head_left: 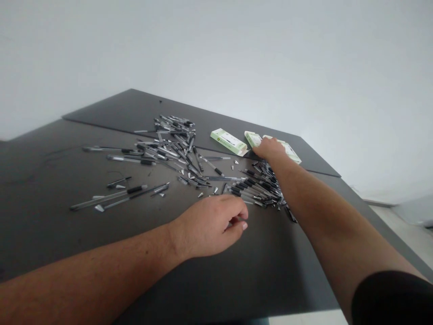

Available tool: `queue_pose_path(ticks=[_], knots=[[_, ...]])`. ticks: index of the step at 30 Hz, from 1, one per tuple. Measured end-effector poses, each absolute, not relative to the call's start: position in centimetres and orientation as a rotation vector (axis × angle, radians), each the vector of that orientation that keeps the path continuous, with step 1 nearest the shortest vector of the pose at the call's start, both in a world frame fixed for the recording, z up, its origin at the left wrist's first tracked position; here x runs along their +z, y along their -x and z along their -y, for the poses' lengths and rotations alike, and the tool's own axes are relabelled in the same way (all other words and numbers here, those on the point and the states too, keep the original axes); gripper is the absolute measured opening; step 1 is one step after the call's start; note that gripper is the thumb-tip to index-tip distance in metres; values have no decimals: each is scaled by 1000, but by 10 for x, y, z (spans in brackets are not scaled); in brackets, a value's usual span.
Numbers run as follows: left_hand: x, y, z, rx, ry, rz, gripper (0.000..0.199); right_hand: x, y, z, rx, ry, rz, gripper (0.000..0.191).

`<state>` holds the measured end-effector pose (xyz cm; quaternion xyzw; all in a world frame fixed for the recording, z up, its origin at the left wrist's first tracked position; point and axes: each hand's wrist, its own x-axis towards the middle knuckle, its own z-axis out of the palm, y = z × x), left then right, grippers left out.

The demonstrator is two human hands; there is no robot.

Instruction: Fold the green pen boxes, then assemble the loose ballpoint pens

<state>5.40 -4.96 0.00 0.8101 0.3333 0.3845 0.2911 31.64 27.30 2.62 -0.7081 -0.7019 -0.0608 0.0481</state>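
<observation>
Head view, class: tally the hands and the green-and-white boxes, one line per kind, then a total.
Hands: 2 (left hand, right hand)
Green-and-white boxes: 3 (two partly hidden by the right hand)
Total: 5

We can read no words or numbers; along the side of the green-and-white box (228, 141) we see a line of print, too small to make out.

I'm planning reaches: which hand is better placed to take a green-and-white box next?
Probably the right hand: it is at the boxes, while the left hand is nearer the person, with loose pens between.
</observation>
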Motion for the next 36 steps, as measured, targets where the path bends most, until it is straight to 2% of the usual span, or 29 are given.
queue_pose_path(ticks=[14, 19, 26, 30, 36], knots=[[-5, -55, 47, 979, -2206, -857, 6, 25, -325, -278, -285, 2333, 1943, 70], [-4, -55, 48, 973, -2200, -859, 6, 26, -330, -282, -231, 2323, 1908, 61], [-5, -53, 48, 960, -2205, -860, 6, 29, -331, -276, -180, 2207, 1924, 68], [-4, -54, 47, 982, -2219, -848, 6, 33, -314, -270, -90, 1998, 2089, 64], [-1, -53, 46, 970, -2255, -879, 7, 29, -272, -254, -8, 1694, 2353, 92]])
